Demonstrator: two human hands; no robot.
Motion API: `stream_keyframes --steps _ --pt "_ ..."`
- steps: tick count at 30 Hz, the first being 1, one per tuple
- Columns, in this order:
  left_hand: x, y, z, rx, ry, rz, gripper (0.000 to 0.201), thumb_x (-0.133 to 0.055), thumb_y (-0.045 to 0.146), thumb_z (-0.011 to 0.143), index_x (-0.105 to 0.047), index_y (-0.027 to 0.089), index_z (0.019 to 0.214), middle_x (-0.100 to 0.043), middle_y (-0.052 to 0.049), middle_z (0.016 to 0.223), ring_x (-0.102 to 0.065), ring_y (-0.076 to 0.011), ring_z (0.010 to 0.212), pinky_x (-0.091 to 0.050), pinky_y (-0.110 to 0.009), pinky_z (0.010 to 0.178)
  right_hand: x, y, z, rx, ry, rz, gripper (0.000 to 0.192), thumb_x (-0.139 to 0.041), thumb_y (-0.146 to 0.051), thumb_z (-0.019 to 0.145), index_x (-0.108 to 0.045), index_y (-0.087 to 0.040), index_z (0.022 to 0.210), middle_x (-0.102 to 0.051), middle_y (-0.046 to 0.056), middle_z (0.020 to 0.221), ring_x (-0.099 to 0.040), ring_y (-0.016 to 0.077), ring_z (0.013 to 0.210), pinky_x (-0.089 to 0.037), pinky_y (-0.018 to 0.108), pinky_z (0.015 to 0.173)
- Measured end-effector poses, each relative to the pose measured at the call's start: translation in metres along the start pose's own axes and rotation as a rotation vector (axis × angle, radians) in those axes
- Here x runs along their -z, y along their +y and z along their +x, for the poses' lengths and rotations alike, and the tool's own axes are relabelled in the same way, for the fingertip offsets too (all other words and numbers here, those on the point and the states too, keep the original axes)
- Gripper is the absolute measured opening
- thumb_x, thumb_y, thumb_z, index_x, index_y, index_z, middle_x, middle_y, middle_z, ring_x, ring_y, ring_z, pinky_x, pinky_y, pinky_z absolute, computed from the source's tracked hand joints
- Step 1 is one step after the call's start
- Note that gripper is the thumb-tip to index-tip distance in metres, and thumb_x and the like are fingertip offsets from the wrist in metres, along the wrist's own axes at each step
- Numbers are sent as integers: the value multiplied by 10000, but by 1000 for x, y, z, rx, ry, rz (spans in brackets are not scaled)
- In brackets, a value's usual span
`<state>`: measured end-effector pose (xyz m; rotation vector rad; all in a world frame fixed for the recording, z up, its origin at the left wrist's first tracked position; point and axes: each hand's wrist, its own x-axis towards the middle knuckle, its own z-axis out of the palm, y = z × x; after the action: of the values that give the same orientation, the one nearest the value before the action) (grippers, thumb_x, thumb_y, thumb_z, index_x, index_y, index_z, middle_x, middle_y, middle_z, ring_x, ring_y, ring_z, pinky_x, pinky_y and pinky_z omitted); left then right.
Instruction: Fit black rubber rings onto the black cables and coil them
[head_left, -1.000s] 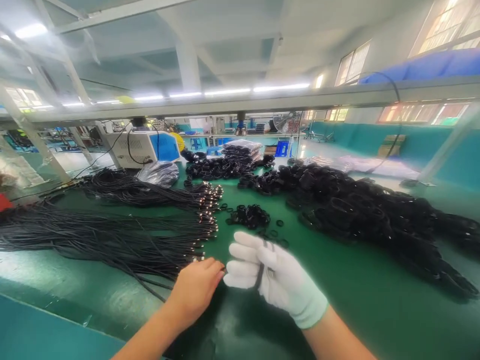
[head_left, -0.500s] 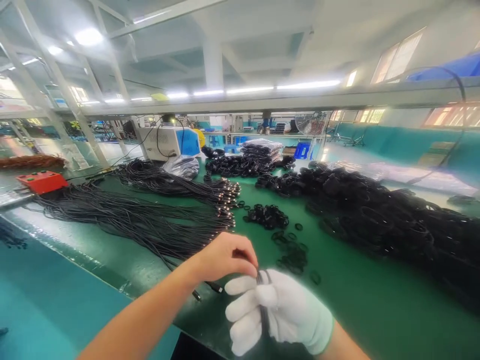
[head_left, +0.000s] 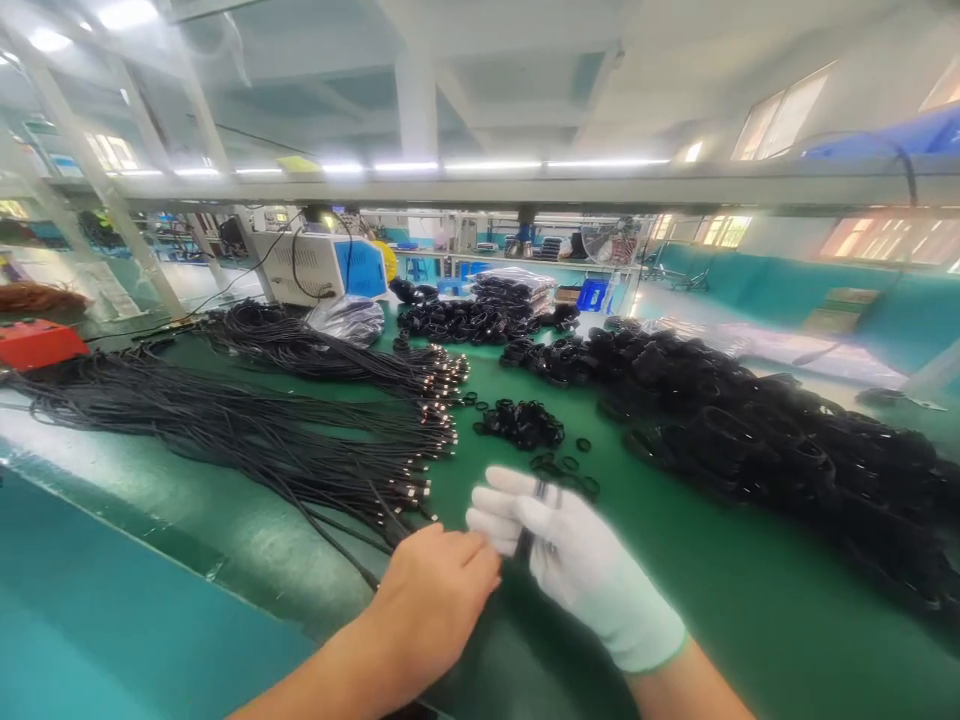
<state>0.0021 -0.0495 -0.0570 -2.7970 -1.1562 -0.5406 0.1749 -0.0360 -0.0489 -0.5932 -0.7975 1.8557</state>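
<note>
My right hand [head_left: 559, 540], in a white glove, is closed round a black cable [head_left: 525, 544]. Dark loops of it cross the gloved fingers, and the thumb presses over them. Bare and curled, my left hand [head_left: 442, 590] is close against the gloved fingertips on their left side. Its fingers are pressed together, and whatever they hold is hidden. Just left of it, a spread of long black cables [head_left: 247, 420] lies on the green table, metal connector ends towards me and the right. Beyond my gloved hand sits a small pile of black rings [head_left: 521, 424], with a few loose ones nearby.
A long heap of black coils [head_left: 720, 430] fills the right side, and more coils [head_left: 465, 322] lie at the back. A white and blue machine [head_left: 315, 268] stands behind the cables beside a plastic bag [head_left: 349, 322]. A red box [head_left: 37, 343] is far left. A shelf beam [head_left: 480, 188] crosses overhead.
My left hand has moved down from above the gloved fingers to their left side. My right hand has risen slightly and turned. The view has shifted a little.
</note>
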Motion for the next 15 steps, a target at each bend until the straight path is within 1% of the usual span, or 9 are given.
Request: stream_keyframes --steps 1,2,3,6,8,10,12,13,15 --pt "4 0 2 -31 38 2 164 -500 214 860 -554 190 706 -593 13 673 -488 -146 583 -275 -288 563 0 3 -1 -40 12 -40 401 -712 -280 749 -566 -131 1091 -633 107 969 -593 202 857 -424 383 817" --pt "10 -2 4 -55 62 -2 166 -532 260 855 -560 190 708 -590 14 668 -490 -144 594 -277 -286 571 0 6 -2 -86 -14 -80 376 -704 -249 757 -574 -119 1085 -634 106 948 -589 193 838 -429 364 792" --pt "17 -6 6 -74 68 -24 169 -559 305 847 -576 192 721 -591 16 674 -496 -141 612 -285 -282 585 -1 9 -4 -130 -78 -102 344 -688 -229 771 -581 -107 1074 -631 101 918 -581 181 814 -430 348 768" --pt "39 -23 11 -57 2 -211 133 -602 327 827 -637 214 767 -611 26 730 -527 -122 683 -332 -254 641 -6 17 -10 -264 -331 -34 312 -663 -238 789 -587 -75 1044 -589 89 860 -561 177 804 -422 362 776" --pt "46 -33 12 27 -76 -427 87 -632 295 803 -669 219 783 -626 29 772 -546 -108 711 -368 -223 659 -10 24 -12 -383 -417 74 371 -689 -275 759 -567 -70 1043 -554 84 849 -563 198 823 -413 403 798" --pt "44 -39 12 136 -150 -676 92 -669 279 758 -685 191 776 -637 16 780 -563 -111 720 -401 -202 649 -14 32 -12 -497 -444 185 368 -727 -285 713 -551 -95 974 -505 37 770 -543 171 743 -417 377 748" --pt "33 -41 10 242 -199 -909 114 -653 264 751 -687 158 777 -647 0 774 -574 -124 723 -423 -198 638 -16 40 -11 -542 -427 287 321 -746 -241 684 -518 -135 882 -429 -23 684 -468 115 634 -399 305 671" --pt "26 -41 9 298 -211 -985 125 -614 253 772 -683 149 785 -652 -6 782 -577 -130 735 -429 -202 644 -17 43 -10 -529 -402 326 313 -750 -208 675 -499 -149 851 -395 -41 663 -426 95 603 -382 278 644" --pt "14 -41 6 398 -221 -1050 171 -515 224 817 -668 149 804 -657 -12 818 -576 -143 768 -426 -215 660 -18 43 -6 -435 -341 373 311 -752 -168 667 -485 -157 826 -371 -51 659 -385 81 590 -363 252 621"
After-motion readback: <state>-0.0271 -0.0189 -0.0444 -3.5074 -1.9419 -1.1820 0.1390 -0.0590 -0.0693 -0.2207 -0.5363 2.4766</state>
